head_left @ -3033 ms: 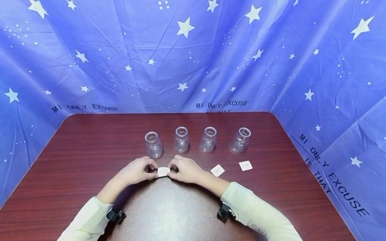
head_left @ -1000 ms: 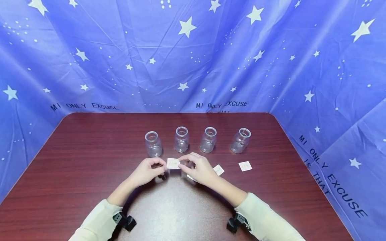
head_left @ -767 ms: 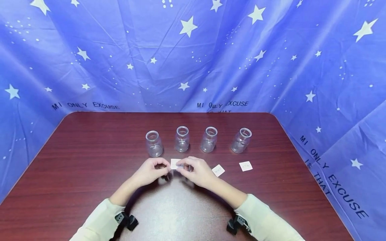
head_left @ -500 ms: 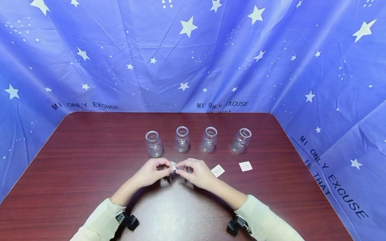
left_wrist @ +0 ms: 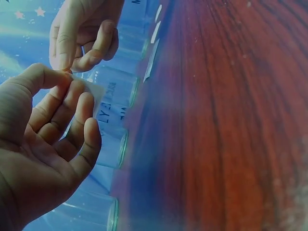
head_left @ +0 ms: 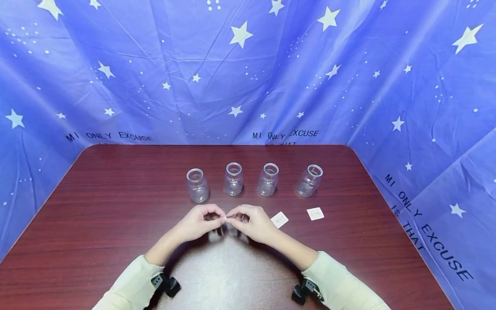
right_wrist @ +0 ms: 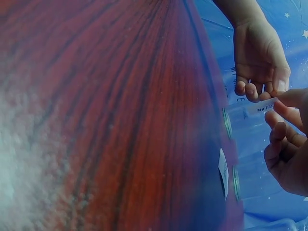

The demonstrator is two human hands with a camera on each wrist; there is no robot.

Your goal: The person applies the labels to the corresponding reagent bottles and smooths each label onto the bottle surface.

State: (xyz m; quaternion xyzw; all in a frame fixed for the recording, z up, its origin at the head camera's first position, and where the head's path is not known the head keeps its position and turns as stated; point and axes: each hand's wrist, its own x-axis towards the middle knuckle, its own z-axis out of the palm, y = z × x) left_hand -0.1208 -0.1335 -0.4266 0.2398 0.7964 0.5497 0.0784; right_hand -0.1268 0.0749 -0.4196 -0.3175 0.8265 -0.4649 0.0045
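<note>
Together, my left hand [head_left: 197, 221] and right hand [head_left: 253, 221] pinch a small white paper label [left_wrist: 95, 92] between thumbs and index fingertips. Fingertips nearly meet just above the table, in front of the jars. In the head view only a sliver of the label shows between them; faint writing on it is visible in the right wrist view. Behind the left hand stands a clear glass jar [head_left: 198, 187]. A written paper label [head_left: 280, 219] lies on the table beside the right hand, and another label [head_left: 315, 214] lies farther right.
More open glass jars, a second jar [head_left: 234, 181], a third jar [head_left: 268, 181] and one at the right [head_left: 309, 181], stand upright in a row on the dark red table [head_left: 128, 185]. A blue star-patterned curtain [head_left: 174, 64] hangs behind the table.
My hands have moved slightly right and closer together over three seconds. The held label faced the head camera one second ago; now it is turned nearly edge-on. Jars have stayed put.
</note>
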